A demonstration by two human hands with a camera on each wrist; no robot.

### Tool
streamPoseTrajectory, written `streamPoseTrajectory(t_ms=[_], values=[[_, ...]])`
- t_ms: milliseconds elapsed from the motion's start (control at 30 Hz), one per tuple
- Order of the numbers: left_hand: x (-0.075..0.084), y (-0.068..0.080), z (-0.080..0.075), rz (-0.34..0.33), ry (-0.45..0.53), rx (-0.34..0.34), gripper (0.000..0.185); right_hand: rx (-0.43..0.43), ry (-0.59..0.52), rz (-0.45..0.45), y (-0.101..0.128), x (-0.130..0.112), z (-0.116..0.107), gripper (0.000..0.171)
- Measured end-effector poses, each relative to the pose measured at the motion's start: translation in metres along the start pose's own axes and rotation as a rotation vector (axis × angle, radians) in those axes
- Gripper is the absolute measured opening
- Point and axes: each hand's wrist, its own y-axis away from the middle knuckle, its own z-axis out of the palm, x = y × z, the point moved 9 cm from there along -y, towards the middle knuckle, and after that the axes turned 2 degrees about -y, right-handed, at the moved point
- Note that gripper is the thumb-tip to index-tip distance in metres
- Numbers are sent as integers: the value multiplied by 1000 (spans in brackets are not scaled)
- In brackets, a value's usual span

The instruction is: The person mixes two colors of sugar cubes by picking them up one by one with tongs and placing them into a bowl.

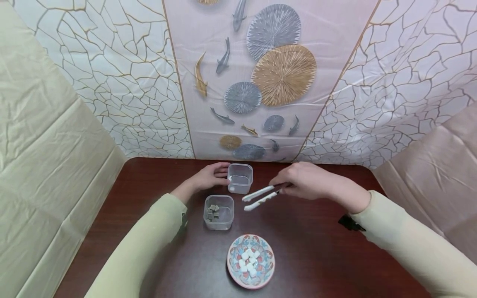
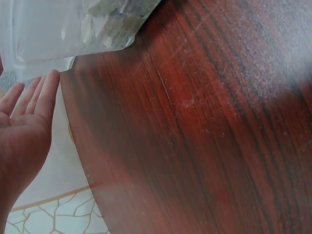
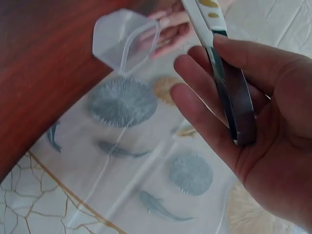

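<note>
My left hand (image 1: pixel 211 177) rests against the left side of a clear square plastic container (image 1: pixel 244 188) near the table's back edge, its fingers fairly straight in the left wrist view. One small white piece lies at this container's left side. My right hand (image 1: pixel 303 181) grips a pair of tongs (image 1: pixel 258 200) by the dark metal handle. The tongs' white tips stand apart, pointing left, with nothing between them. A second clear container (image 1: pixel 219 225), nearer me, holds several grey-brown cubes (image 1: pixel 212 212). Several white cubes (image 1: pixel 249 263) lie on a patterned plate (image 1: pixel 269 265).
The dark reddish wood table (image 1: pixel 316 248) carries everything. A cloth with fish and round leaf prints (image 1: pixel 283 78) hangs behind its back edge. Pale fabric walls (image 1: pixel 44 145) stand on both sides.
</note>
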Motion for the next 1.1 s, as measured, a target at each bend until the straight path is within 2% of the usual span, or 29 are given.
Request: streamPoseTrajectory(t_ms=[233,367,533,667,867,1100], values=[[0,-1,2,9,7,0,70,45,78,68,-22,28,-7,26],[-1,-1,1,4,-4,1,71,35,130,110,-35,43,-5,29],[-1,-1,1,4,-1,0,72,7,186,127,-51,55,3,23],[-1,-2,2,8,2,-4,71,-32,245,121,-64,58,13,17],[0,-1,1,4,-5,-4,71,-93,333,103,-82,55,29,22],[1,0,3,-1,33,-9,71,-127,345,92,-95,52,43,22]])
